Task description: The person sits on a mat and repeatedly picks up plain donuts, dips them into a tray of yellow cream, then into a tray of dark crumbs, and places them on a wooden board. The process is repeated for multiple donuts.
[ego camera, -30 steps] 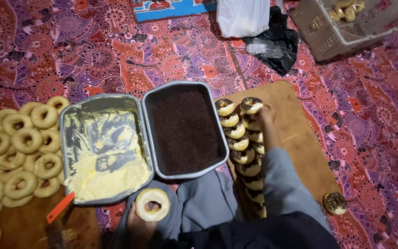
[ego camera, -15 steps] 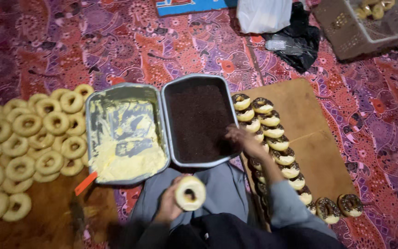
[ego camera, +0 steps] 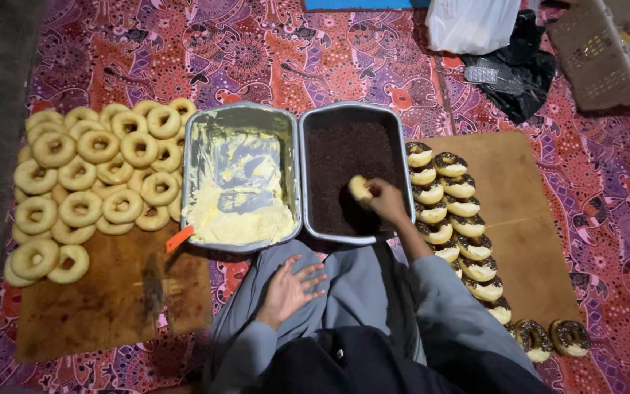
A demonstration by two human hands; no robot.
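**Donut pressed into the sprinkle tray**

Right hand (ego camera: 386, 198) at centre frame, fingers closed on a donut (ego camera: 359, 188), holding it down against the dark sprinkles in the right tray (ego camera: 315, 124). Left hand (ego camera: 289, 286) lower centre, open and flat on the grey-clad knee, holding nothing. Cream tray (ego camera: 238, 117) just left of the sprinkles; plain donuts (ego camera: 96, 175) heaped on the left board (ego camera: 103, 306); coated donuts (ego camera: 453, 219) lined along the right board (ego camera: 519, 219). Probably light, soft, easily squashed; creamed face likely sticky and smearable. Best gripped by the dry rim or the plain underside, gently.
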